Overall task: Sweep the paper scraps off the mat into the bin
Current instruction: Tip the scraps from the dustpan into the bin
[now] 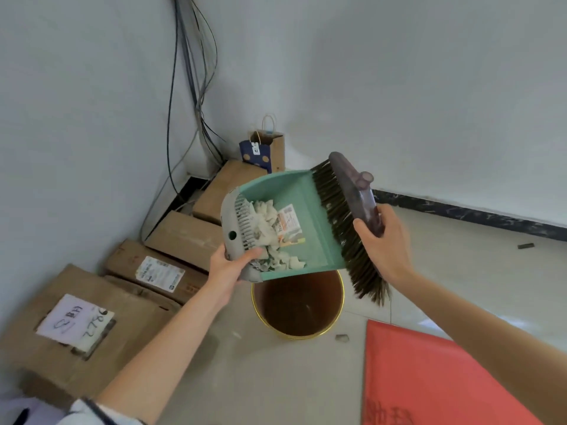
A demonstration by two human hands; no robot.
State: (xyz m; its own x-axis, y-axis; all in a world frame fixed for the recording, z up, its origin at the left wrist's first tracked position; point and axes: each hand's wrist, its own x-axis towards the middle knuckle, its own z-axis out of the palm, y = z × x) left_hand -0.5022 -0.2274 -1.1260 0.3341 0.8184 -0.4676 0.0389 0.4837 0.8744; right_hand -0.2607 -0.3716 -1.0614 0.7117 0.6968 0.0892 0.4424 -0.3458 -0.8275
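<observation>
My left hand (230,264) grips the grey back end of a green dustpan (310,210), held up in the air above a round bin (297,305) with a yellow rim and a brown inside. A heap of white and printed paper scraps (276,234) lies piled against the pan's grey comb end. My right hand (382,240) holds a brush head (352,210) by its purple back, its dark bristles resting along the pan's open lip. The red mat (429,381) lies on the floor at lower right, with no scraps visible on the part in view.
Several cardboard boxes (92,320) line the left wall toward the corner, where cables (190,87) hang down. A paper bag (264,148) stands in the corner. Two small scraps (342,338) (526,246) lie on the tiled floor.
</observation>
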